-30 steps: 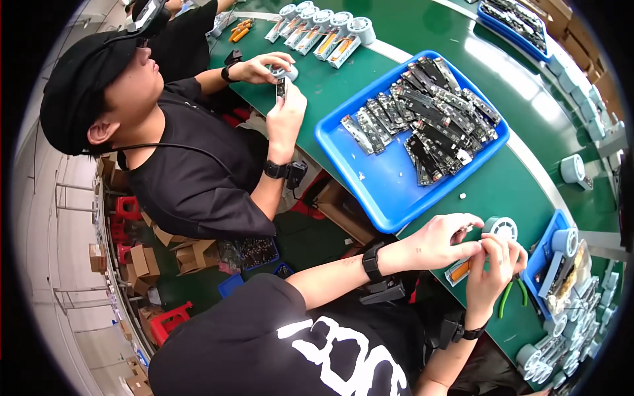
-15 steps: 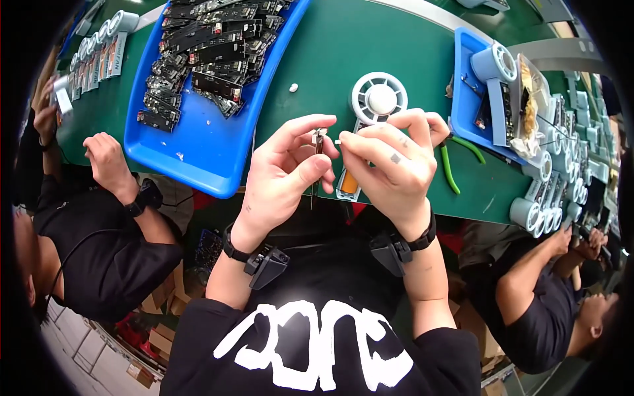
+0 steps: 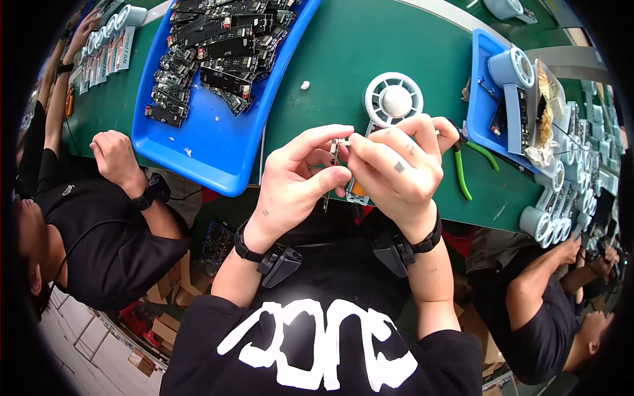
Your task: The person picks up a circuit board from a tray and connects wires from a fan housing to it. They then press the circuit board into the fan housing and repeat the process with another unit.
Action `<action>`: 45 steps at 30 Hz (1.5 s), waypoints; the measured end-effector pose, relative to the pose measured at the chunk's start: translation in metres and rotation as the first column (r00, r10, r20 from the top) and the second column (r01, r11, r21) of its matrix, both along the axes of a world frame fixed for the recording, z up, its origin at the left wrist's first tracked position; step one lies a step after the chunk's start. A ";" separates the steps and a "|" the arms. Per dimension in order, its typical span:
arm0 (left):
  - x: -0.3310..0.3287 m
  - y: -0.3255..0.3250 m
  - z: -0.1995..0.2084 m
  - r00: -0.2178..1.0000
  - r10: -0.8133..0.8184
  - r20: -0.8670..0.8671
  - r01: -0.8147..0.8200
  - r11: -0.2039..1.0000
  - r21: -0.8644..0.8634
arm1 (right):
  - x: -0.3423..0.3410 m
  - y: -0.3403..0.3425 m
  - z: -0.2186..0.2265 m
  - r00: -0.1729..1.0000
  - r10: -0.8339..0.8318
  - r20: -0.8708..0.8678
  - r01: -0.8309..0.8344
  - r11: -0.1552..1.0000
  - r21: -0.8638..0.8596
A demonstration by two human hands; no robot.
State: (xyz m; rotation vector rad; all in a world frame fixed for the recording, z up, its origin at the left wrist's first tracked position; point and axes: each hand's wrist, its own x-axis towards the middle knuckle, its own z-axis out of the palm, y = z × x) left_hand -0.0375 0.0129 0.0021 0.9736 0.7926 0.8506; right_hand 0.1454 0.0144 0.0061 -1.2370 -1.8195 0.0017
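In the head view, taking the fan (image 3: 397, 101) as landmark, a narrow circuit board (image 3: 334, 155) is between the two hands, on the wearer's side of the fan and to its left. The board is edge-on, its long axis running away from the wearer, far end leaning slightly toward the fan. The left hand (image 3: 297, 168) pinches it between thumb and curled fingers; the right hand (image 3: 399, 175), nearer the fan, has its fingertips drawn together, seemingly nipping a small white piece (image 3: 344, 142) at the board's far end. Well left of the fan, a large blue tray (image 3: 211, 152) holds heaped circuit boards (image 3: 228, 46); to the fan's right, a smaller blue tray (image 3: 483, 49) holds a pale-blue fan unit (image 3: 512, 109) and a container whose contents are unclear.
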 end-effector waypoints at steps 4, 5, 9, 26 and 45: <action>-0.001 0.001 0.002 0.996 0.035 -0.086 -0.030 0.998 0.050 | -0.003 0.002 0.001 1.000 -0.008 0.002 0.008 1.000 -0.018; -0.003 -0.001 0.002 0.989 0.045 -0.144 -0.032 0.995 0.090 | -0.006 0.002 0.002 1.000 -0.012 0.002 0.012 0.999 -0.030; -0.007 -0.003 0.002 0.961 0.037 -0.273 0.023 0.976 0.216 | -0.005 -0.001 0.009 0.999 -0.007 0.034 0.009 0.997 -0.079; -0.021 0.001 0.000 0.969 0.130 -0.211 -0.076 0.967 0.244 | -0.022 0.010 0.022 0.991 0.112 0.079 -0.105 0.991 -0.088; 0.018 -0.017 -0.014 0.964 0.054 -0.262 0.095 0.847 0.524 | 0.031 -0.016 0.041 0.954 0.144 0.262 -0.072 0.961 -0.266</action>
